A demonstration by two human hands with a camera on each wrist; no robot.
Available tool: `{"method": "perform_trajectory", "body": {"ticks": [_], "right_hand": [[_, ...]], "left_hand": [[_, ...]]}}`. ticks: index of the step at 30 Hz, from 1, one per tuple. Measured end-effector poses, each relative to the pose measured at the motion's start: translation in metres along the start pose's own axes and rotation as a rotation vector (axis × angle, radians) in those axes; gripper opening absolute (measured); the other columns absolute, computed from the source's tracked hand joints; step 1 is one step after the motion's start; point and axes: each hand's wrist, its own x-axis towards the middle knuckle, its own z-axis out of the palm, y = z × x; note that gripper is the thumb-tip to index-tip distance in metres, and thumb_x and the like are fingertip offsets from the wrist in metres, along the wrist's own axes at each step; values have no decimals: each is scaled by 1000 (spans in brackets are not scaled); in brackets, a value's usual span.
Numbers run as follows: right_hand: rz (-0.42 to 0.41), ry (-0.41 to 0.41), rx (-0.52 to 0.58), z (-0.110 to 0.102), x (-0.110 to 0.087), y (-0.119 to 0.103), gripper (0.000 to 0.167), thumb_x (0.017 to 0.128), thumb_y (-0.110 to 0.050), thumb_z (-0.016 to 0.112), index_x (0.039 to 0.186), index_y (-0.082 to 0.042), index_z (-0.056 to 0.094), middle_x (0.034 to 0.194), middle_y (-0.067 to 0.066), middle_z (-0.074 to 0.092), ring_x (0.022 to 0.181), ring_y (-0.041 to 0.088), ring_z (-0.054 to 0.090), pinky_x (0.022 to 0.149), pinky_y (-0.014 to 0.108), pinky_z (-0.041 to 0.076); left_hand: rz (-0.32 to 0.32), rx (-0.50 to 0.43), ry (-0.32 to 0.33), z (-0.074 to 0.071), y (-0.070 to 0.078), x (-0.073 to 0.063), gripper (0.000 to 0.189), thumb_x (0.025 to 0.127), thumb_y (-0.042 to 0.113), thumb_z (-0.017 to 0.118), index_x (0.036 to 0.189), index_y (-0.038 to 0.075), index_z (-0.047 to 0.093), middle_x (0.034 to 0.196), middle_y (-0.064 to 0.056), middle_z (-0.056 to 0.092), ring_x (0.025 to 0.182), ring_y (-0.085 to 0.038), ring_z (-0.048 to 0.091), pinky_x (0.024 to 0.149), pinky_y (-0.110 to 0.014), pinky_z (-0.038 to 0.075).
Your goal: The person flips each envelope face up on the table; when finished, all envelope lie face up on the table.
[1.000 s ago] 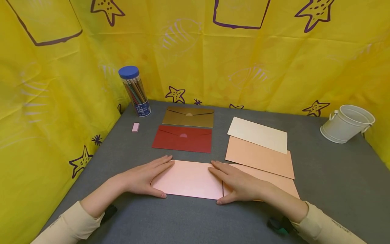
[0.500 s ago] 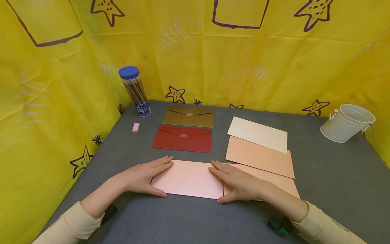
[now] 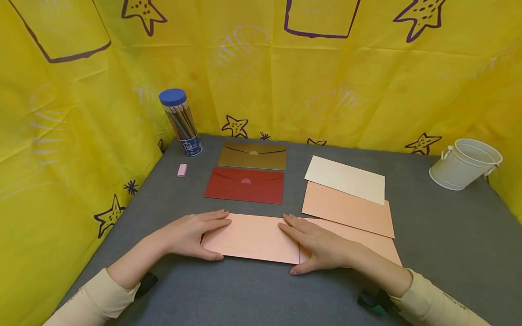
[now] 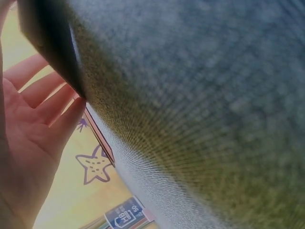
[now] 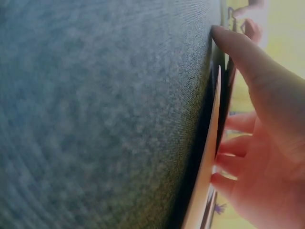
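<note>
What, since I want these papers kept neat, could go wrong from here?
The right hand spans the seam between the pale pink sheet and the nearest peach sheet, so sliding one might drag the other. The cream sheet overlaps the middle peach sheet, so tugging that one could shift both. The red envelope lies just beyond the fingertips of the left hand and might get nudged if that hand reaches forward.

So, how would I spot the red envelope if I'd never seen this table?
On the grey table, find the pale pink paper between the left hand and right hand. Just beyond it lies the red envelope, in front of a gold envelope; its red colour and pinkish half-round mark set it apart.
</note>
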Motion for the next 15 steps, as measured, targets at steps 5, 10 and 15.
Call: {"method": "perform_trajectory", "body": {"ticks": [5, 10, 15], "right_hand": [[0, 18, -19, 0, 1, 0, 99, 83, -58, 69, 155, -8, 23, 160, 13, 19, 147, 30, 18, 114, 48, 25], [-5, 72, -3, 1, 3, 1, 89, 86, -50, 70, 153, -8, 30, 158, 11, 27, 145, 25, 25, 112, 44, 29], [-12, 157, 8, 1, 5, 2, 73, 89, -36, 71, 148, -7, 41, 150, 11, 42, 138, 24, 40, 106, 43, 39]], "left_hand": [[56, -6, 86, -1, -1, 0, 72, 82, 64, 65, 135, 17, 60, 143, -1, 52, 132, -18, 48, 99, -44, 46], [123, -26, 183, -1, -5, -1, 55, 83, 54, 71, 125, 18, 67, 132, -1, 61, 122, -16, 57, 94, -40, 50], [157, -77, 267, -2, -8, -2, 43, 84, 44, 75, 119, 18, 71, 121, 2, 67, 110, -14, 64, 86, -36, 54]]}}
